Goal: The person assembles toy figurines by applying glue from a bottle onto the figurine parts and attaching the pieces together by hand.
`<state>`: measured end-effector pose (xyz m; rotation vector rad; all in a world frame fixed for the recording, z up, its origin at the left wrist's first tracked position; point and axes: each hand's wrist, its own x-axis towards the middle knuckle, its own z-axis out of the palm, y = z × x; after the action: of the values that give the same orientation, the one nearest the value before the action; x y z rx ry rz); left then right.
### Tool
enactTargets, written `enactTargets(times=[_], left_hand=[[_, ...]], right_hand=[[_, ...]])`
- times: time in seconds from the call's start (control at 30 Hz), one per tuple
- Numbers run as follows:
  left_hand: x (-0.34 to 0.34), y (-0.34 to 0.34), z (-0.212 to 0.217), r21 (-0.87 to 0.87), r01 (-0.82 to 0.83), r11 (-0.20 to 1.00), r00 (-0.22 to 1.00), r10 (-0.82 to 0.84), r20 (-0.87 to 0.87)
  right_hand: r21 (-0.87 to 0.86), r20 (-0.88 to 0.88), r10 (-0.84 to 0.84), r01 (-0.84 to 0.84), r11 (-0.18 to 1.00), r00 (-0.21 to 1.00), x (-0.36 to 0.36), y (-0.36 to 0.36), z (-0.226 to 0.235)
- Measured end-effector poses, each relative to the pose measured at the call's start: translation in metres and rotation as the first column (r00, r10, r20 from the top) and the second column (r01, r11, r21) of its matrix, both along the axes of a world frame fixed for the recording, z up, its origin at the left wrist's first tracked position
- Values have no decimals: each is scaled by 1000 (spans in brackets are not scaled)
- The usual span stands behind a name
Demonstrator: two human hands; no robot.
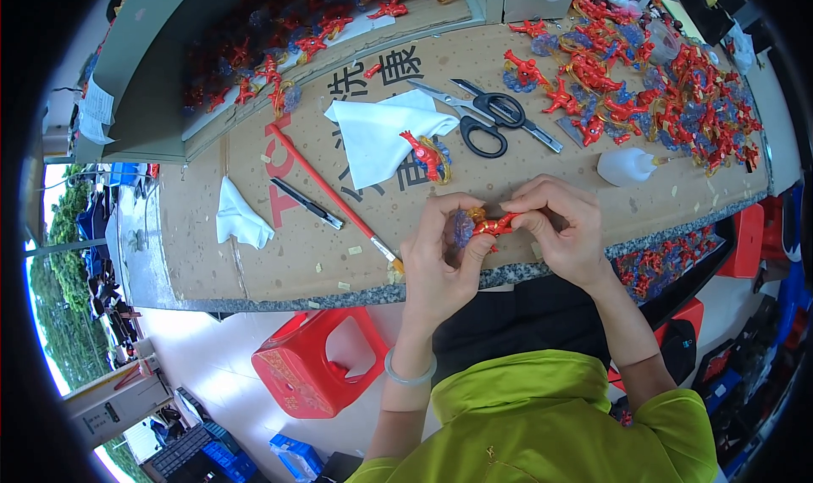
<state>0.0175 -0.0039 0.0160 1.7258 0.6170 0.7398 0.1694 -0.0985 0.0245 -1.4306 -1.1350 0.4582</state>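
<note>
Close to the table's front edge, a small red plastic figurine (pixel 494 226) with a purple-blue and amber translucent part is held between my two hands. My left hand (pixel 442 254) pinches its left end, thumb below and fingers curled around the translucent part. At the other end, the thumb and index finger of my right hand (pixel 562 231) grip the red part. Another such figurine (pixel 428 156) lies just beyond my hands, partly on a white cloth (pixel 381 136). Fingers hide some of the held piece.
Cardboard (pixel 199 229) covers the table. On it lie black-handled scissors (pixel 483 136), a cutter knife (pixel 306 204), a red-handled brush (pixel 334 193), a smaller white cloth (pixel 240 215) and a white needle-tipped bottle (pixel 627 167). Figurines heap up at right (pixel 593 72); a red stool (pixel 309 373) stands below.
</note>
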Motion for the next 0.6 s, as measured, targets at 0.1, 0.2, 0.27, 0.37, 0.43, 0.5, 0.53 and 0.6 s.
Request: enactTargets(times=[0.1, 0.2, 0.27, 0.37, 0.43, 0.5, 0.53, 0.6], left_hand=[[1, 0, 1, -40, 7, 999, 1000, -7, 18], [3, -1, 1, -100, 12, 995, 996, -3, 84], [3, -1, 2, -115, 14, 993, 994, -2, 105], [0, 2, 8, -168, 54, 984, 997, -44, 63], [-3, 4, 9, -108, 96, 989, 994, -102, -50], [-1, 4, 8, -90, 91, 992, 995, -93, -20], [1, 4, 8, -72, 88, 994, 996, -87, 11], [1, 6, 5, -88, 100, 991, 995, -99, 18]], right_hand=[[-15, -26, 0, -1, 1000, 1000, 1, 0, 2], [-23, -16, -29, 28, 999, 999, 1, -1, 4], [-23, -24, -40, 40, 999, 999, 1, -1, 2], [-18, -36, -53, 52, 998, 998, 1, -1, 1], [-12, -41, -52, 52, 999, 998, 1, -2, 1], [8, -54, -34, 35, 999, 998, 1, -2, 1], [8, -53, -34, 34, 999, 998, 0, -2, 2], [6, -88, -46, 47, 999, 995, -3, -1, 6]])
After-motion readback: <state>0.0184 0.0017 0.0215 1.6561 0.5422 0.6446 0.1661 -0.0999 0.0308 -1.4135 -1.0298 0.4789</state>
